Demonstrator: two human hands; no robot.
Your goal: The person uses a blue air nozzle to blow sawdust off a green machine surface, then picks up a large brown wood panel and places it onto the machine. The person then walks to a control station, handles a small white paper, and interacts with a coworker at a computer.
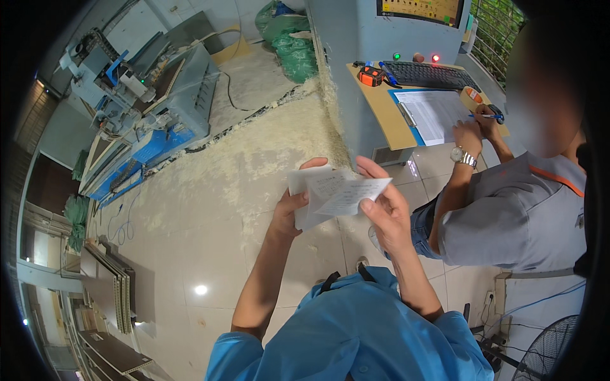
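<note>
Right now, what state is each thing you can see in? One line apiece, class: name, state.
White paper: layered, held up
Left hand: gripping the paper
Right hand: gripping the paper
Screen: on
Green light: lit
Red light: lit
Clipboard: loaded with a sheet
Pen: in a co-worker's hand
Fan: unclear whether spinning

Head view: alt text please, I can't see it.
The person's left hand and right hand hold white paper with writing above a tiled floor. At right, a co-worker holds a pen over a clipboard; a gantry-style machine stands at upper left.
</note>
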